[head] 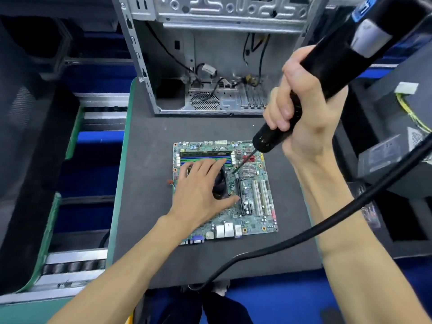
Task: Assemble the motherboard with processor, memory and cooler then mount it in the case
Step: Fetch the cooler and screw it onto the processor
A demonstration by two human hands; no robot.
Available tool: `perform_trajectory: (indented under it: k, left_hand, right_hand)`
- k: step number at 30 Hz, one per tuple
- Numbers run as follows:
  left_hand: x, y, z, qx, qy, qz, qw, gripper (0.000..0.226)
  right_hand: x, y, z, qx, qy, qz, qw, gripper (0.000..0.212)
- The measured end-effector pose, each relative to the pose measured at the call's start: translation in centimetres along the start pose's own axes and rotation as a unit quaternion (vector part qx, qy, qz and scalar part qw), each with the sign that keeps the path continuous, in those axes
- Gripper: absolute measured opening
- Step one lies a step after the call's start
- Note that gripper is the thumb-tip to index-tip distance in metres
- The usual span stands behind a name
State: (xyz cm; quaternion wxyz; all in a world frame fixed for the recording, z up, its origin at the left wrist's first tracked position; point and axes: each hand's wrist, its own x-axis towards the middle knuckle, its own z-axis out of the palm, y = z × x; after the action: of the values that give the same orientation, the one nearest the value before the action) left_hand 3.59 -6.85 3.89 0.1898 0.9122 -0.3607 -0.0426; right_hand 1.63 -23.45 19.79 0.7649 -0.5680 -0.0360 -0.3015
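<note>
The green motherboard [252,220] lies flat on the dark mat in front of me. A black cooler [219,183] sits on its upper left part, mostly covered by my left hand [201,185], which rests on it with fingers spread. A memory stick [205,153] stands in the slots just beyond. My right hand [301,113] grips a black electric screwdriver [327,76], tilted, its bit tip [235,171] touching the board at the cooler's far right corner. The open metal case [210,66] stands behind the board.
The screwdriver's black cable [304,232] loops over the mat's [145,160] front right. A power supply [397,141] with yellow wires sits to the right. Roller rails and blue bins run along the left. Loose cables hang inside the case.
</note>
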Motion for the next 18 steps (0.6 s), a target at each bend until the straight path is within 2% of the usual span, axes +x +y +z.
perform_trajectory:
  k: [12, 18]
  left_hand:
    - [0.1, 0.0, 0.2, 0.008, 0.012, 0.003, 1.0, 0.086]
    - [0.1, -0.1, 0.4, 0.009, 0.013, 0.005, 1.0, 0.086]
  right_hand:
    - [0.5, 1.0, 0.1, 0.005, -0.017, -0.002, 1.0, 0.014]
    - [1.2, 1.1, -0.3, 0.047, -0.103, 0.044, 0.993, 0.012]
